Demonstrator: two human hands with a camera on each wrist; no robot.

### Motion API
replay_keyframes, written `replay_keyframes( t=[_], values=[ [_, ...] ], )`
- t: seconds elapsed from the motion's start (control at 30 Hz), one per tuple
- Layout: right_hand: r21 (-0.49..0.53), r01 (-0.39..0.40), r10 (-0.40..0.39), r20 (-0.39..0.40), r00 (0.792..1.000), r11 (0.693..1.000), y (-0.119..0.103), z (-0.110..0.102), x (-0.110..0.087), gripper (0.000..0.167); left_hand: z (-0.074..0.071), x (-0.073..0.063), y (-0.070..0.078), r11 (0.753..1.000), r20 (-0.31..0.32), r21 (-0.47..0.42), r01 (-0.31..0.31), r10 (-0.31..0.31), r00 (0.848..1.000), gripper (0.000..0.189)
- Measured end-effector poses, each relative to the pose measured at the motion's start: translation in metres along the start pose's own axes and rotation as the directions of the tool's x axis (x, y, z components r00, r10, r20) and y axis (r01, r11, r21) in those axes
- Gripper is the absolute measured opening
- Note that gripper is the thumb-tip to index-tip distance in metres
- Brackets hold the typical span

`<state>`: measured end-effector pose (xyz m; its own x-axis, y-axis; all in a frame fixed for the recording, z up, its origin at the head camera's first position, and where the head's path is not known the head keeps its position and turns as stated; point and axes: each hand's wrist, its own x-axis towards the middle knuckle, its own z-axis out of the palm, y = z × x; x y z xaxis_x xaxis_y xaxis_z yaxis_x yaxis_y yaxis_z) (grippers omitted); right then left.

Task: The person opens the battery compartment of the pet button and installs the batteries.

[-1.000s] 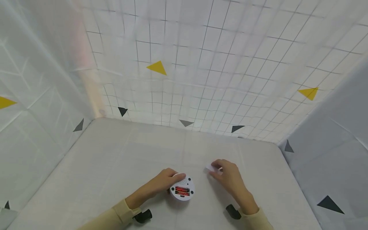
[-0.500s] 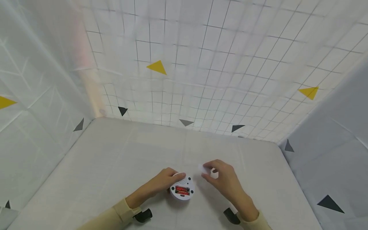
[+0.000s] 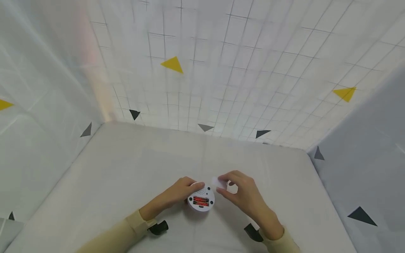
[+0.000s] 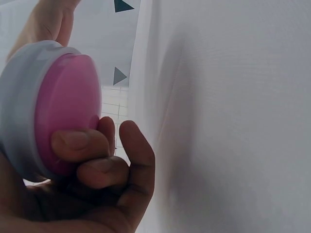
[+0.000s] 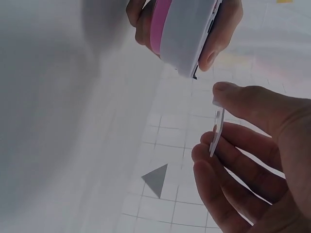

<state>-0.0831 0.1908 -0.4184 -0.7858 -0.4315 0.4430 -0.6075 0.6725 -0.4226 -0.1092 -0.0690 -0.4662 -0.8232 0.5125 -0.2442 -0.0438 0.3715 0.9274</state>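
Note:
My left hand [image 3: 182, 189] grips a round white sound button [image 3: 202, 193], thumb over its underside and fingers curled against its pink dome [image 4: 70, 104]. The underside faces up in the head view, with speaker holes, small dark feet and an uncovered battery compartment. Two red batteries [image 3: 200, 201] lie side by side in it. Just right of the button, my right hand [image 3: 244, 190] pinches a thin white battery cover [image 3: 219, 183] between thumb and fingers. In the right wrist view the cover [image 5: 217, 132] stands edge-on, apart from the button's rim.
A white-covered table [image 3: 142, 165] lies beneath both hands, which cast shadows on it. White sheet walls with grid lines, yellow triangles [image 3: 173, 64] and dark triangles enclose the back and sides. A black wrist camera [image 3: 159, 228] sits under the left cuff, another [image 3: 253, 233] beside the right.
My right hand has moved left with the battery cover, closer to the sound button. The left hand keeps its grip. The head view has tilted slightly.

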Motion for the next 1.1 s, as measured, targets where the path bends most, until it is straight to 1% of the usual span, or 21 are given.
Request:
replay_keyframes(
  t=[0.2, 0.43, 0.53, 0.67, 0.77, 0.9, 1.1],
  values=[
    [0.074, 0.046, -0.050, 0.055, 0.997, 0.996, -0.006, -0.001, 0.003, 0.035, -0.003, 0.003, 0.001, 1.000, 0.006, 0.014, 0.000, 0.000, 1.000, 0.047],
    [0.134, 0.054, -0.069, 0.106, 0.992, 0.990, -0.015, 0.002, 0.002, 0.034, -0.004, 0.003, 0.001, 1.000, 0.007, 0.016, -0.014, 0.014, 1.000, 0.047],
    [0.164, 0.079, -0.098, 0.109, 0.989, 0.983, -0.020, 0.005, 0.000, 0.034, -0.004, 0.003, 0.000, 0.999, 0.004, 0.026, -0.024, 0.024, 1.000, 0.047],
    [0.210, 0.145, -0.169, 0.098, 0.981, 0.967, -0.024, 0.009, -0.002, 0.034, -0.003, 0.003, -0.001, 0.999, 0.010, 0.026, -0.038, 0.038, 0.999, 0.048],
    [0.229, 0.181, -0.205, 0.086, 0.975, 0.956, -0.026, 0.012, -0.003, 0.034, -0.003, 0.003, -0.001, 0.999, 0.018, 0.016, -0.042, 0.042, 0.999, 0.048],
    [0.245, 0.203, -0.229, 0.081, 0.970, 0.948, -0.028, 0.016, -0.002, 0.032, -0.002, 0.003, -0.001, 0.999, 0.020, 0.007, -0.049, 0.049, 0.999, 0.048],
    [0.226, 0.229, -0.252, 0.079, 0.964, 0.947, -0.027, 0.019, -0.003, 0.030, -0.001, 0.004, -0.002, 0.997, 0.019, 0.019, -0.069, 0.069, 0.997, 0.048]
  ],
)
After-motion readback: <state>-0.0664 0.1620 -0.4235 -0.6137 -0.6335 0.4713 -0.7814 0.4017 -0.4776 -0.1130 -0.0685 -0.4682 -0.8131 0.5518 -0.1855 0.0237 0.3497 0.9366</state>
